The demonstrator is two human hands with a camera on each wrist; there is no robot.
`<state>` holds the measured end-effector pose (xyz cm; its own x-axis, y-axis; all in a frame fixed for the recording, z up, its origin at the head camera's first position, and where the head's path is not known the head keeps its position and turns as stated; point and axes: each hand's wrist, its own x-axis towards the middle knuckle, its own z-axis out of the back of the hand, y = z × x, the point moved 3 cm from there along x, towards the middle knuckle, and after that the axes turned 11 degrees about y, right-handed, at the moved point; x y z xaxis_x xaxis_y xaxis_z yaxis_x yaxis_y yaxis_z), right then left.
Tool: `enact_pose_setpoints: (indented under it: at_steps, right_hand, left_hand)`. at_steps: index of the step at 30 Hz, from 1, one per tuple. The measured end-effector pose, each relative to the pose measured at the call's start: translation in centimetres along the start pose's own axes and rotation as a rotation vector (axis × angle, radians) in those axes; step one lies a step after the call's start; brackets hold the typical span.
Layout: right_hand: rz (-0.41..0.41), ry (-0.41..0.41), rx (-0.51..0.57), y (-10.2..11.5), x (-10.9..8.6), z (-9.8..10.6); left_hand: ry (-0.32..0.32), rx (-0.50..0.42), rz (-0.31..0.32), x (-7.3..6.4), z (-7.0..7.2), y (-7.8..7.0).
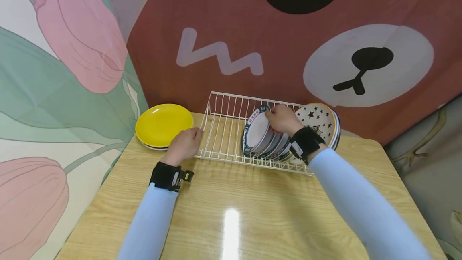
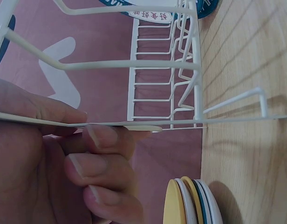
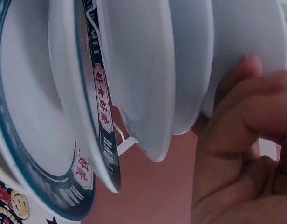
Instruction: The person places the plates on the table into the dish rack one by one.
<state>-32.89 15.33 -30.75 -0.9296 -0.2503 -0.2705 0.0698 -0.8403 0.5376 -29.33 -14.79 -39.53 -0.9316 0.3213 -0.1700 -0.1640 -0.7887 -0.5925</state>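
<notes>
A white wire dish rack (image 1: 223,132) stands on the table against the back. My left hand (image 1: 185,144) holds the wire at its left end; in the left wrist view, curled fingers (image 2: 104,168) lie along that wire. Several white plates with dark teal, lettered rims lean upright in the middle of the rack. My right hand (image 1: 284,119) pinches the top edge of the leftmost plate (image 1: 257,130). Seen from the right wrist, fingers meet the pale back of this plate (image 3: 250,28), and other rimmed plates (image 3: 41,93) stand spaced beside it.
Left of the rack, a yellow plate (image 1: 164,123) tops a stack on the wooden table (image 1: 202,208). At the rack's right end, a star-patterned plate (image 1: 315,117) stands with others behind it. A brown printed cloth (image 1: 216,11) hangs close behind.
</notes>
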Motion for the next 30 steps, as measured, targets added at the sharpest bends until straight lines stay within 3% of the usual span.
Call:
enact_pose_setpoints:
  at_steps: [7, 13, 20, 30]
  right_hand:
    - [-0.026, 0.010, -0.127, 0.2, 0.3, -0.7]
    - [-0.042, -0.040, -0.239, 0.4, 0.1, -1.0]
    - [0.010, -0.075, -0.144, 0.2, -1.2, -0.5]
    - [0.091, -0.197, -0.041, -1.5, -5.1, 2.7]
  left_hand:
    - [-0.003, -0.001, 0.001, 0.0, 0.1, -0.2]
    - [-0.007, -0.009, -0.001, -0.1, 0.1, -0.3]
    - [-0.004, -0.013, -0.004, -0.1, 0.0, -0.2]
    - [-0.013, 0.002, -0.009, -0.2, 0.0, -0.1]
